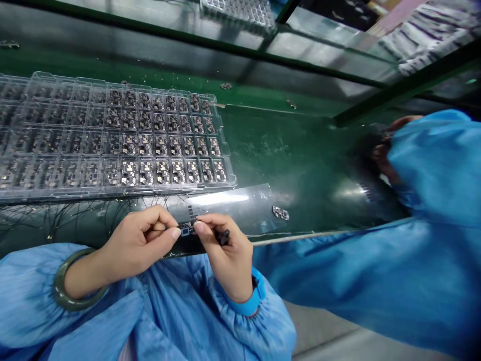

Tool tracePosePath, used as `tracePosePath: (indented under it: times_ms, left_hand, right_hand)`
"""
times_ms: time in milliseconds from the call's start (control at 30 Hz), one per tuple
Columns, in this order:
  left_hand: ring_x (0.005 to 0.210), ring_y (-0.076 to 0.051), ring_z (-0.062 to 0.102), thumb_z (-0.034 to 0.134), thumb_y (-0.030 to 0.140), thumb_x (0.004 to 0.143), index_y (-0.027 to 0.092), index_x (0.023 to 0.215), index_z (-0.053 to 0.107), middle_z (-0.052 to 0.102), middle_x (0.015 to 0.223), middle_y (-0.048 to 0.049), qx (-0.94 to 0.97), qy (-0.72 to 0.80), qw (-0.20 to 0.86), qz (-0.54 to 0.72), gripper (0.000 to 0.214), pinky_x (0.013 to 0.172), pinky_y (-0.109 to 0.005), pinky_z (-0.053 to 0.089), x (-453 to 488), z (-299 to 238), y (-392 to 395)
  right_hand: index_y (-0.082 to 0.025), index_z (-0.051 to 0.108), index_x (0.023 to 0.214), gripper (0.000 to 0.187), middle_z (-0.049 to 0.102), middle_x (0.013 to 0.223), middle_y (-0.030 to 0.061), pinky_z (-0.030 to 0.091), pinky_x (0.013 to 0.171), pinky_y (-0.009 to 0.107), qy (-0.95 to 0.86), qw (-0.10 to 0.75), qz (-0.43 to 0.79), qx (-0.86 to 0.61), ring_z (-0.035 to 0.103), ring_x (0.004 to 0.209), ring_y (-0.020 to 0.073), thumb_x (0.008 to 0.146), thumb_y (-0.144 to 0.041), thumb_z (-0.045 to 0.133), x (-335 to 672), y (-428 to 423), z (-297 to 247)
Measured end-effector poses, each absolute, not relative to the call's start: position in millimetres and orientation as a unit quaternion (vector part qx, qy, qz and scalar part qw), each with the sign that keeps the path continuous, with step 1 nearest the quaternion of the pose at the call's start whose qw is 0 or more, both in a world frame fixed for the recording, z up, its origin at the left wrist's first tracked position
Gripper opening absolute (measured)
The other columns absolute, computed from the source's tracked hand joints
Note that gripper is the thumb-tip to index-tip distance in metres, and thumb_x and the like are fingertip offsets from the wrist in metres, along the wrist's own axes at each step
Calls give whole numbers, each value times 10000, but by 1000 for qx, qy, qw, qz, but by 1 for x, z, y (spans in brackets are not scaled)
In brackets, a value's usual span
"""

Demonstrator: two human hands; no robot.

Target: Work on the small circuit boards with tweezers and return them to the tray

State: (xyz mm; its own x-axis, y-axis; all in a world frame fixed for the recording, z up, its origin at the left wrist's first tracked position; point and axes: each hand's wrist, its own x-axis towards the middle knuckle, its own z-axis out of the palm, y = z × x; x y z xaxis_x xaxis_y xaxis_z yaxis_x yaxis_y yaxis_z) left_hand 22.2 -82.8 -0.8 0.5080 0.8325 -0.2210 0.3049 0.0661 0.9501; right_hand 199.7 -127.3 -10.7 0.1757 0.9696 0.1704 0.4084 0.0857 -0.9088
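Board point(186, 230) is being pinched at the table's point(285, 150) near edge, long axis lying nine-to-three. Left hand point(137, 243) and right hand point(227, 253) are being held knuckles-up, fingertips gripping it; tray point(112, 135) at eleven.

Left hand point(141, 240), right hand point(221, 245) pinched together

The tray point(112, 135) lies on the bench point(293, 150), with small boards point(161, 145) in its cells. Just in front of the tray, thin wires point(56, 215) spread over the bench. There the left hand point(139, 243) and right hand point(225, 253) meet on a small part point(186, 230). A loose part point(280, 212) lies to the tray's front right. A co-worker's sleeve point(376, 281) lies farther right, and a second tray point(240, 12) well behind.
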Motion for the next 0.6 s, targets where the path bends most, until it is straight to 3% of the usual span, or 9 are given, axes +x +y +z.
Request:
tracePosePath:
  times_ms: [267, 433, 500, 600]
  left_hand:
    - [442, -50, 262, 548, 357, 866, 157, 742, 537, 317, 500, 92, 607, 456, 611, 225, 236, 429, -166, 206, 23, -3, -82]
    - [458, -58, 296, 578, 280, 873, 179, 1013, 563, 287, 558, 102, 619, 458, 567, 292, 174, 446, -157, 252, 24, -7, -83]
    - [465, -62, 354, 582, 260, 877, 196, 1010, 586, 368, 562, 90, 643, 460, 524, 316, 147, 459, -160, 296, 24, -8, -85]
    - [612, -99, 556, 573, 232, 879, 202, 902, 655, 624, 707, 13, 697, 454, 453, 320, 90, 578, -186, 431, 24, -8, -86]
  right_hand:
    - [-247, 640, 922, 127, 718, 766, -1, 533, 588, 264, -630, 490, 193, -571, 658, 626, 140, 854, -141, 621, 193, -133, -4]
    - [-248, 622, 929, 137, 700, 739, -12, 508, 546, 253, -642, 494, 165, -562, 614, 571, 121, 852, -134, 624, 193, -133, -7]
    - [-246, 617, 923, 129, 689, 717, -18, 500, 534, 248, -643, 496, 164, -559, 603, 554, 116, 855, -136, 616, 192, -133, -9]
    - [-247, 616, 935, 139, 705, 743, -7, 517, 561, 260, -647, 492, 159, -561, 632, 588, 128, 860, -130, 605, 192, -133, -9]
